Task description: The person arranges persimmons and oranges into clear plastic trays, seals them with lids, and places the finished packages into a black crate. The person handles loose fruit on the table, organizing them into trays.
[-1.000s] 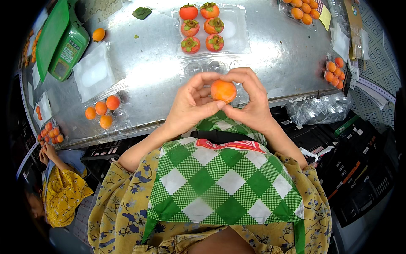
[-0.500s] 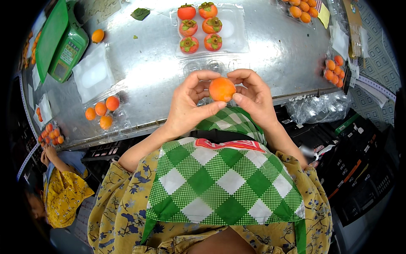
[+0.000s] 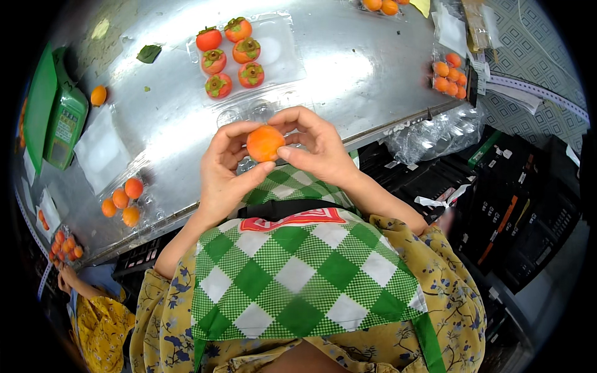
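Between my two hands, over the table's near edge, an orange persimmon (image 3: 265, 143) is held up by the fingertips. My left hand (image 3: 225, 166) grips its left side, thumb underneath and fingers curled behind. The thumb and fingers of my right hand (image 3: 316, 149) close on its right side. No leafy cap shows on the side facing me. Just beyond lies a clear plastic tray (image 3: 283, 68) with redder persimmons (image 3: 247, 50) in two columns, their green caps mostly facing up. Clear moulded plastic cups (image 3: 260, 109) are partly hidden behind my fingers.
On the metal table (image 3: 348, 81), a green scale (image 3: 65, 127), a loose orange fruit (image 3: 98, 95) and a pack of orange fruit (image 3: 120, 198) lie left. Another pack (image 3: 449, 76) sits right, above crumpled plastic (image 3: 429, 133) and black crates (image 3: 497, 199). A co-worker's hand (image 3: 67, 278) is far left.
The whole view has swung, so the table and its contents appear farther left and tilted. Both hands still hold the persimmon near the table edge, in nearly the same grip.
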A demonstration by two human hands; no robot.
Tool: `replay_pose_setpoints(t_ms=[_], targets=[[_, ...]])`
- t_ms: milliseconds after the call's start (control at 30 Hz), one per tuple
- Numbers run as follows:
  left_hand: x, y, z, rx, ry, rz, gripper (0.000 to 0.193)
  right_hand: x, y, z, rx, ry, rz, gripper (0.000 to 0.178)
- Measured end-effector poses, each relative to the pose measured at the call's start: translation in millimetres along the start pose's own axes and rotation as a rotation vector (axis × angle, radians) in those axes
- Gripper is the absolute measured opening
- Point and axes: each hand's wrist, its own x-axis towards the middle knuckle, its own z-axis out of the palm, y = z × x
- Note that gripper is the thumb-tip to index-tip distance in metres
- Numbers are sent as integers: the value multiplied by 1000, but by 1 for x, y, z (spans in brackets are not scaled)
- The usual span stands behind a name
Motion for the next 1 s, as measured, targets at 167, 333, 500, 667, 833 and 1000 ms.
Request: replay_pose_setpoints(t_ms=[167, 333, 500, 667, 833, 1000], targets=[[0, 2, 1, 6, -7, -27, 53, -1, -1, 0, -12, 11, 3, 38], [4, 0, -1, -209, -17, -95, 61, -3, 3, -3, -281, 32, -134, 45], [7, -3, -9, -358, -81, -169, 67, -4, -8, -4, -640, 7, -355, 60], [7, -3, -8, -428, -143, -238, 67, -2, -11, 0, -643, -47, -401, 63], [7, -6, -9, -380, -153, -267, 61, 0, -17, 2, -503, -146, -338, 59], [8, -9, -13, -398, -206, -285, 49, 4, -20, -2, -462, -243, -299, 56]])
